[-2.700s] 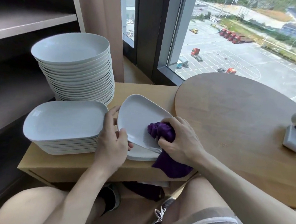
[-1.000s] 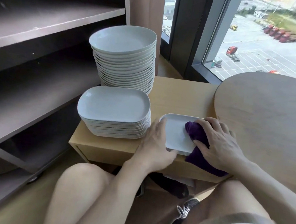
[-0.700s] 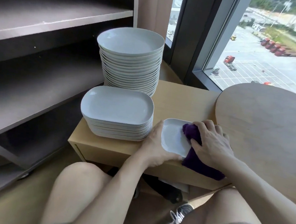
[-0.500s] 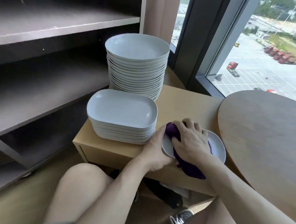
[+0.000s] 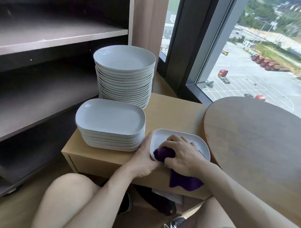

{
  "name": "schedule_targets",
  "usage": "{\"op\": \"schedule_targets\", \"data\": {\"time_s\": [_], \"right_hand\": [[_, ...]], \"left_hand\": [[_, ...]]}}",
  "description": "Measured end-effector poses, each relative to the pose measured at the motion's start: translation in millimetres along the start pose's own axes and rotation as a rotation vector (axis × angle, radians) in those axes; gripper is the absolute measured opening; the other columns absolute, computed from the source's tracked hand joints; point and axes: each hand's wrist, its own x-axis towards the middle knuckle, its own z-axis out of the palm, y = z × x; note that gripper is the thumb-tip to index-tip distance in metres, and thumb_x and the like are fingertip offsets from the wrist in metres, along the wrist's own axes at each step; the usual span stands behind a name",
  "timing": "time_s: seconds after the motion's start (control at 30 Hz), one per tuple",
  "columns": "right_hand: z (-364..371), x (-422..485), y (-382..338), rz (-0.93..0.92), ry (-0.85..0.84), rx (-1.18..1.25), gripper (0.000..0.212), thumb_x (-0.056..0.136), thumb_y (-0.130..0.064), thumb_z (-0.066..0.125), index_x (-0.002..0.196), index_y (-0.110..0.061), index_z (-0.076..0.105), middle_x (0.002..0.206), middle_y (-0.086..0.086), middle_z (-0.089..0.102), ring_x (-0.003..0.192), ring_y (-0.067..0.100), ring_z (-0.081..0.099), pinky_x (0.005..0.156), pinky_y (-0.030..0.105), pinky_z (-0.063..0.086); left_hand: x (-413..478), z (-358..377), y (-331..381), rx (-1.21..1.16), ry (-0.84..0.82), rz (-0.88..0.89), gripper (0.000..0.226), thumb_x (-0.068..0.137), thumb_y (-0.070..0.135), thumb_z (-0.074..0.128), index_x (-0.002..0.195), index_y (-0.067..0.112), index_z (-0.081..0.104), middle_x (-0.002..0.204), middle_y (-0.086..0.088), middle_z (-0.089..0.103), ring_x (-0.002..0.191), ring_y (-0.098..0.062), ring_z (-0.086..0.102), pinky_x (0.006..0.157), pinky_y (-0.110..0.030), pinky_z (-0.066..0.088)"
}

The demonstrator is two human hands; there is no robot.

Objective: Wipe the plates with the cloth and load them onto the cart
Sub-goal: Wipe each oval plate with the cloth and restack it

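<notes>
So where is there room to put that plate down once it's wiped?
Best on the round table, wide bare wood. A smaller bare strip of cabinet top lies behind the plate being wiped, between the tall round stack and the table. The cabinet's front is crowded: oblong stack, left hand, right hand, cloth.

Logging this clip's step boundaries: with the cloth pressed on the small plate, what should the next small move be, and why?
Probably sweep the purple cloth toward the far right side of the plate. The right hand grips it bunched over the near-left part, the left hand holds that rim, and the far side lies bare.
</notes>
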Motion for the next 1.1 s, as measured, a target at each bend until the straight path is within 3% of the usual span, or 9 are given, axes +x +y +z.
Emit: {"op": "schedule_targets", "data": {"time_s": [0.13, 0.27, 0.37, 0.53, 0.7, 0.83, 0.9, 0.97, 1.1], "right_hand": [[0, -20, 24, 0.084, 0.080, -0.023, 0.036, 0.072, -0.048, 0.049, 0.107, -0.044, 0.056, 0.115, -0.021, 0.045, 0.118, 0.014, 0.041, 0.096, 0.042, 0.034], [-6, -24, 52, 0.257, 0.186, -0.140, 0.023, 0.076, -0.036, 0.054, 0.099, -0.041, 0.055, 0.111, -0.017, 0.047, 0.118, 0.016, 0.041, 0.097, 0.040, 0.032], [-4, -5, 49, 0.398, 0.285, -0.166, 0.028, 0.078, -0.032, 0.049, 0.103, -0.036, 0.060, 0.112, -0.008, 0.050, 0.117, 0.021, 0.043, 0.104, 0.046, 0.031], [11, 31, 23, 0.532, 0.402, -0.156, 0.034, 0.079, -0.036, 0.049, 0.110, -0.029, 0.057, 0.119, 0.000, 0.051, 0.119, 0.029, 0.043, 0.102, 0.055, 0.033], [29, 42, -10, 0.418, 0.400, -0.133, 0.045, 0.079, -0.047, 0.043, 0.118, -0.025, 0.051, 0.127, 0.004, 0.047, 0.122, 0.033, 0.040, 0.106, 0.059, 0.030], [29, 32, -27, 0.174, 0.299, -0.041, 0.050, 0.081, -0.057, 0.036, 0.120, -0.030, 0.052, 0.126, -0.002, 0.049, 0.123, 0.028, 0.040, 0.105, 0.054, 0.029], [28, 25, -30, 0.087, 0.234, 0.002, 0.044, 0.084, -0.055, 0.041, 0.120, -0.033, 0.053, 0.122, -0.006, 0.049, 0.123, 0.023, 0.039, 0.104, 0.051, 0.029], [23, 18, -26, 0.050, 0.170, 0.005, 0.041, 0.087, -0.053, 0.046, 0.122, -0.034, 0.055, 0.123, -0.007, 0.049, 0.126, 0.022, 0.038, 0.105, 0.050, 0.030], [8, 6, -17, 0.013, 0.004, -0.077, 0.054, 0.089, -0.059, 0.046, 0.140, -0.040, 0.045, 0.138, -0.003, 0.043, 0.134, 0.024, 0.034, 0.109, 0.051, 0.031]], "left_hand": [[2, -1, -5, 0.032, 0.003, 0.039, 0.094, 0.072, 0.038, 0.085, 0.110, 0.087, 0.015, 0.131, 0.037, 0.036, 0.117, 0.030, 0.033, 0.089, 0.002, 0.032], [8, -1, -13, 0.052, 0.020, 0.044, 0.101, 0.074, 0.030, 0.089, 0.137, 0.062, 0.016, 0.135, 0.029, 0.036, 0.116, 0.021, 0.036, 0.090, 0.008, 0.023], [12, -3, -14, 0.043, 0.050, 0.029, 0.110, 0.071, 0.028, 0.093, 0.152, 0.035, 0.019, 0.138, 0.020, 0.038, 0.125, 0.006, 0.035, 0.097, -0.004, 0.026], [11, -4, -12, 0.060, 0.054, 0.018, 0.112, 0.068, 0.025, 0.094, 0.154, 0.030, 0.022, 0.138, 0.016, 0.042, 0.127, -0.003, 0.042, 0.096, -0.010, 0.031], [11, -6, -12, -0.011, 0.048, 0.037, 0.107, 0.063, 0.021, 0.097, 0.141, 0.039, 0.025, 0.126, 0.027, 0.049, 0.105, 0.030, 0.046, 0.080, 0.004, 0.037], [10, -2, -12, -0.011, 0.089, 0.079, 0.091, 0.075, 0.013, 0.086, 0.144, 0.031, 0.030, 0.128, 0.027, 0.050, 0.111, 0.028, 0.048, 0.095, -0.007, 0.043], [10, -2, -14, 0.007, 0.079, 0.092, 0.085, 0.079, 0.017, 0.081, 0.148, 0.025, 0.031, 0.134, 0.026, 0.048, 0.115, 0.024, 0.048, 0.094, -0.001, 0.038], [10, -3, -12, 0.038, 0.051, 0.049, 0.102, 0.073, 0.030, 0.076, 0.159, 0.025, 0.022, 0.144, 0.023, 0.040, 0.126, 0.012, 0.043, 0.090, 0.008, 0.027], [12, -7, -14, 0.036, 0.014, -0.008, 0.120, 0.057, 0.040, 0.070, 0.162, 0.035, 0.012, 0.145, 0.019, 0.035, 0.134, 0.003, 0.035, 0.098, 0.002, 0.024]]}}
